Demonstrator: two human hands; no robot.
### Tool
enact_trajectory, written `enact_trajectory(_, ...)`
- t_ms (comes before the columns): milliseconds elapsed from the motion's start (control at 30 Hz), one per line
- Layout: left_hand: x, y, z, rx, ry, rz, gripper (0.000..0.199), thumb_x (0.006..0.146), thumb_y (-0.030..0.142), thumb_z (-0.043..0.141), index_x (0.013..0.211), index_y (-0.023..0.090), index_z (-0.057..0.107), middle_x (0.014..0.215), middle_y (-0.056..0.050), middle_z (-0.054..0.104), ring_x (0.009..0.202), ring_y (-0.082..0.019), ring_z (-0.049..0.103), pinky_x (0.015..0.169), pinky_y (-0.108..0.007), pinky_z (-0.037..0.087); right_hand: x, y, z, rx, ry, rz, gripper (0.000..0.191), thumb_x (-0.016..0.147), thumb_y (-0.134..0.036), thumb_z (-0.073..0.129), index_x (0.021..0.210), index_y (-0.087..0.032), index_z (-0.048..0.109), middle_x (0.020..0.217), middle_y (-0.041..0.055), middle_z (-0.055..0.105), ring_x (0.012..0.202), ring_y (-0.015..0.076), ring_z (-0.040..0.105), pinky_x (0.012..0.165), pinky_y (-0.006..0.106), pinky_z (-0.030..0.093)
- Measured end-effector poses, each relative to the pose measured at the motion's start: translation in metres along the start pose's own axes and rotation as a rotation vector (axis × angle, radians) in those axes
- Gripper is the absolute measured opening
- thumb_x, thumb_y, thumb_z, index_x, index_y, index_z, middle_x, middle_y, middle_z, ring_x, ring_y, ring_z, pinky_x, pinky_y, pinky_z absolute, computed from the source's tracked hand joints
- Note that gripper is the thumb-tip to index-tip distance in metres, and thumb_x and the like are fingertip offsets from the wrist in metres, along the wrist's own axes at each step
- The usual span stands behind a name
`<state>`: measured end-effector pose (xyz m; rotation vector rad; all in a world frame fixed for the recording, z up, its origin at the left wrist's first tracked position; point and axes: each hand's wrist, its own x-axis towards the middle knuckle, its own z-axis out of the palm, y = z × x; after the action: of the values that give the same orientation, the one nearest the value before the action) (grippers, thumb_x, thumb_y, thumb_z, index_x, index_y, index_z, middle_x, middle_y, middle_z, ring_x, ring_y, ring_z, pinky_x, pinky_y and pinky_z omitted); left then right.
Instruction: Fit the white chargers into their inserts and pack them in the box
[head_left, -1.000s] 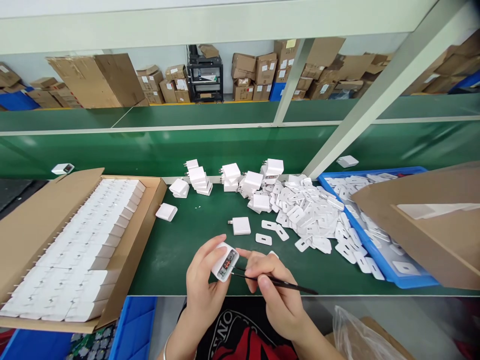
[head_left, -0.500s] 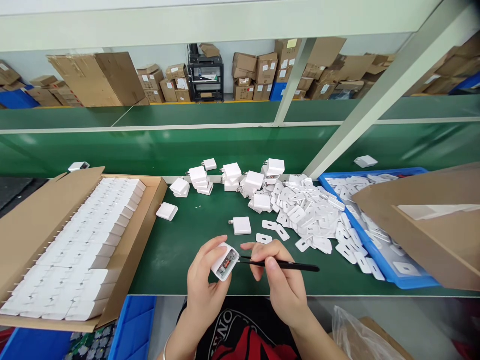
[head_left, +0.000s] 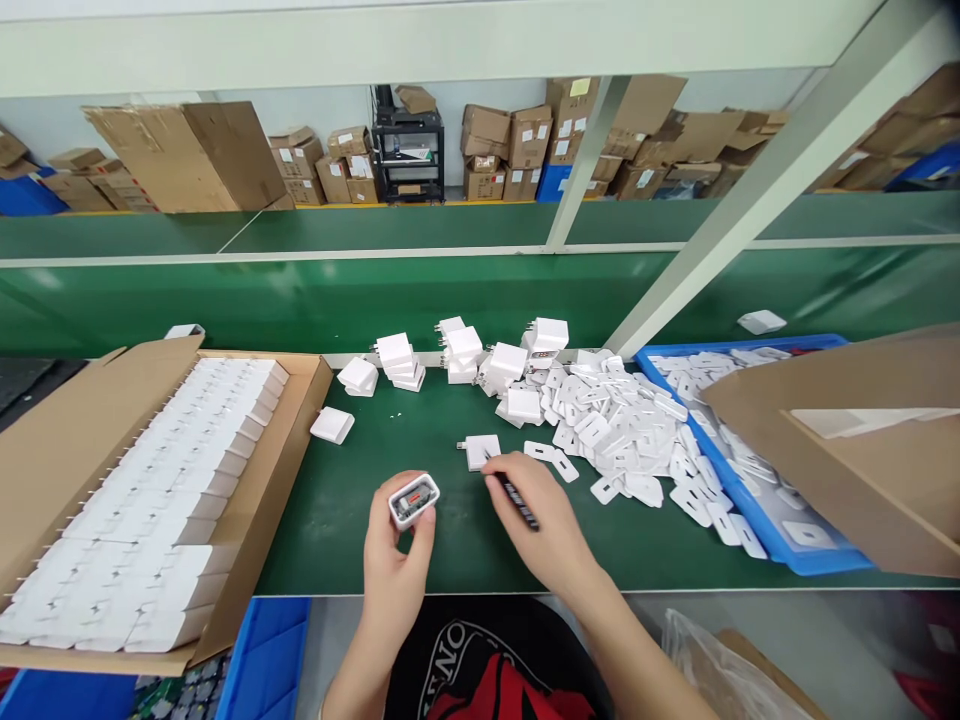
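Note:
My left hand (head_left: 396, 545) grips a white charger housing (head_left: 414, 502), fingers closed around its sides. The housing's open end faces up and shows circuit parts inside. Black tweezers (head_left: 519, 502) are held in my right hand (head_left: 541, 520), with their tips over a white plug adapter (head_left: 480, 452) lying on the green table. Whether the tips touch the adapter I cannot tell. Just right of that hand lie loose white end covers (head_left: 564, 465) with slots, and a large heap of such covers (head_left: 611, 420) spreads beyond them.
A cardboard box (head_left: 300, 440) with rows of white chargers (head_left: 157, 510) stands at left. Stacked chargers (head_left: 397, 360) line the table's back edge. A blue tray (head_left: 720, 470) of covers is at right, under a cardboard flap (head_left: 832, 430). Behind runs a green belt (head_left: 337, 300); a slanted white post (head_left: 705, 240) rises there.
My left hand has shifted left, turning the housing's open end upward. My right hand has moved the tweezers from the housing to the lying adapter. White pieces on the belt have moved right.

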<state>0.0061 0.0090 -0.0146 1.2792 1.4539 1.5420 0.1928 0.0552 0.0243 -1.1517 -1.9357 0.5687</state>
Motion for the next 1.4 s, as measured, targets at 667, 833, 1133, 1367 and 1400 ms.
enact_trajectory(667, -0.002, -0.028, 0.002, -0.364, -0.153, -0.162, 0.056, 0.104, 0.061, 0.037, 0.105, 0.018, 0.073, 0.093, -0.007, 0.070, 0.061, -0.015, 0.048, 0.059, -0.031, 0.041, -0.013, 0.078, -0.035, -0.476, -0.174, 0.109, 0.016, 0.095, -0.016, 0.062, 0.110, -0.021, 0.066, 0.112, 0.0111, 0.066, 0.105, 0.0319, 0.063, 0.088, 0.048, 0.053)
enact_trajectory(833, -0.007, -0.028, 0.009, -0.249, -0.219, -0.144, 0.064, 0.106, 0.062, 0.025, 0.105, 0.021, 0.073, 0.094, -0.007, 0.069, 0.063, -0.017, 0.045, 0.061, -0.032, 0.040, -0.014, 0.032, -0.028, -0.143, -0.129, 0.046, 0.015, 0.095, -0.019, 0.066, 0.109, -0.025, 0.063, 0.108, 0.0063, 0.068, 0.103, 0.0268, 0.063, 0.091, 0.044, 0.050)
enact_trajectory(1133, -0.009, -0.017, 0.014, -0.125, -0.333, -0.023, 0.043, 0.109, 0.050, 0.037, 0.113, 0.022, 0.069, 0.105, -0.007, 0.068, 0.081, -0.020, 0.057, 0.070, -0.032, 0.046, -0.017, -0.015, 0.004, 0.071, -0.205, -0.083, 0.023, 0.096, -0.017, 0.068, 0.117, -0.027, 0.069, 0.106, 0.0053, 0.064, 0.098, 0.0236, 0.059, 0.087, 0.041, 0.046)
enact_trajectory(1367, -0.011, -0.021, 0.017, -0.170, -0.264, 0.101, 0.033, 0.109, 0.043, 0.042, 0.113, 0.024, 0.069, 0.121, -0.010, 0.066, 0.116, -0.027, 0.063, 0.098, -0.039, 0.052, -0.027, 0.001, 0.011, 0.391, -0.216, 0.230, 0.030, 0.106, -0.044, 0.056, 0.130, -0.028, 0.060, 0.104, 0.0037, 0.061, 0.093, 0.0202, 0.059, 0.084, 0.034, 0.050)
enact_trajectory(1400, -0.012, -0.022, 0.017, -0.166, -0.264, 0.126, 0.033, 0.109, 0.042, 0.041, 0.114, 0.025, 0.069, 0.123, -0.011, 0.064, 0.118, -0.027, 0.062, 0.100, -0.040, 0.052, -0.028, 0.001, 0.013, 0.434, -0.239, 0.268, 0.030, 0.109, -0.046, 0.049, 0.129, -0.026, 0.059, 0.098, 0.0021, 0.062, 0.087, 0.0190, 0.058, 0.080, 0.033, 0.049)
